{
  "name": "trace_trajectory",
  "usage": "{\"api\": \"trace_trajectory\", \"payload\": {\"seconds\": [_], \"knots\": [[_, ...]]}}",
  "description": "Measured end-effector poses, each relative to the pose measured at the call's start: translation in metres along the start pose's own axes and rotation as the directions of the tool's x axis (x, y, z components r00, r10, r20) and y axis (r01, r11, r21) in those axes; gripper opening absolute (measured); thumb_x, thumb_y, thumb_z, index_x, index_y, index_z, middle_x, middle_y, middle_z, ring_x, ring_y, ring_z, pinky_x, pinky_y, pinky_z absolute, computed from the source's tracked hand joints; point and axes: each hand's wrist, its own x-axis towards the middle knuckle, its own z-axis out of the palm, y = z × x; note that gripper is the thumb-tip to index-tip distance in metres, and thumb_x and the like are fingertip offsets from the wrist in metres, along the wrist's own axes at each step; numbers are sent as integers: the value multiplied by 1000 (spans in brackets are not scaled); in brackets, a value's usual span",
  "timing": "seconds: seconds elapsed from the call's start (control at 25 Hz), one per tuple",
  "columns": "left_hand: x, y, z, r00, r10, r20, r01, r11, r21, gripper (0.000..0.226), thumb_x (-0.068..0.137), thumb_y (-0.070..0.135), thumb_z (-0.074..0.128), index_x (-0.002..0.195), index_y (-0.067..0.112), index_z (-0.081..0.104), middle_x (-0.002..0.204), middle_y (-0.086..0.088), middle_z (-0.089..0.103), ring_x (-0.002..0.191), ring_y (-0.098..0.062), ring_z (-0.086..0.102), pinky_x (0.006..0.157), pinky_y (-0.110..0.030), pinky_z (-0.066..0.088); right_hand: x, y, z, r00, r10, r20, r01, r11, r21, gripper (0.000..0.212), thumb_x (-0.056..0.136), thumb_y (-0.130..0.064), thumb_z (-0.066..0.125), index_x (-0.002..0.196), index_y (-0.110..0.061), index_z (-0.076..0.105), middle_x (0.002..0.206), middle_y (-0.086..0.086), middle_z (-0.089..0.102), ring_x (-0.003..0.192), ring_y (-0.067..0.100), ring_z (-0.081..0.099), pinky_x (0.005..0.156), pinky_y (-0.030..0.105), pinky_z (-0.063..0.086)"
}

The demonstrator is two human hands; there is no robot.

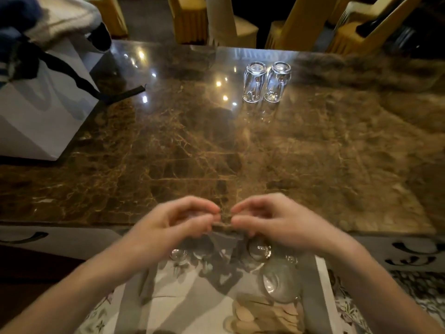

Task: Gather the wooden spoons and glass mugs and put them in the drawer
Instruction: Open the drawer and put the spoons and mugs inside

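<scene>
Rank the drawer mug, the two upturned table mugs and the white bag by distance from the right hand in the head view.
From the right hand:
1. Drawer mug, just below it, lying in the open drawer.
2. Two upturned table mugs, far side, side by side; too close to separate.
3. White bag, far left.

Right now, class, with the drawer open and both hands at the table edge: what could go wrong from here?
1. Two glass mugs stand close together at the far side of the marble table; grabbing both could knock them together.
2. A glass mug lies in the open drawer beside wooden spoons; more mugs could hit it.
</scene>
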Motion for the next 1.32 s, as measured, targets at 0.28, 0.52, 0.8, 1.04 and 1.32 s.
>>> {"api": "trace_trajectory", "payload": {"seconds": [0.28, 0.52, 0.8, 1.04, 1.32], "knots": [[136, 79, 1, 938, 193, -289, -195, 981, 20, 25, 95, 12, 52, 117, 3, 60, 87, 2, 64, 70, -9, 59, 62, -14, 50, 68, -18, -103, 868, -78, -491, 222, 945, 242, 14, 87, -17, 64, 100, -13, 66, 88, 4, 70, 58, 7, 55, 57, 20, 47], [224, 72, 12, 780, 357, -514, -363, 927, 94, 23, 92, 23, 58, 113, 14, 62, 103, -3, 67, 84, -10, 63, 70, -24, 56, 126, 6, -137, 651, -69, -756, 312, 932, 183, 36, 85, -20, 68, 117, -8, 59, 110, 7, 65, 89, 16, 65, 63, 19, 55], [281, 54, 25, 759, 300, -577, -291, 950, 112, 30, 88, 31, 63, 114, 17, 62, 112, -2, 67, 103, -21, 65, 90, -49, 53, 167, 24, -163, 609, -28, -793, 297, 935, 195, 41, 85, -23, 66, 123, -12, 54, 119, 3, 60, 107, 19, 60, 90, 42, 53], [303, 55, 24, 777, 303, -552, -253, 953, 168, 30, 87, 30, 65, 113, 15, 66, 107, -2, 70, 99, -14, 66, 89, -42, 55, 189, 27, -174, 634, -11, -774, 277, 937, 213, 30, 83, -25, 69, 108, -9, 64, 96, 2, 67, 90, 24, 67, 83, 43, 55], [315, 67, 20, 802, 322, -503, -211, 941, 265, 29, 83, 30, 70, 108, 14, 68, 101, -5, 73, 90, -11, 68, 87, -32, 55, 199, 25, -176, 642, -45, -766, 240, 960, 144, 17, 87, -25, 65, 97, -13, 71, 90, 2, 69, 87, 23, 66, 84, 47, 53]]}}
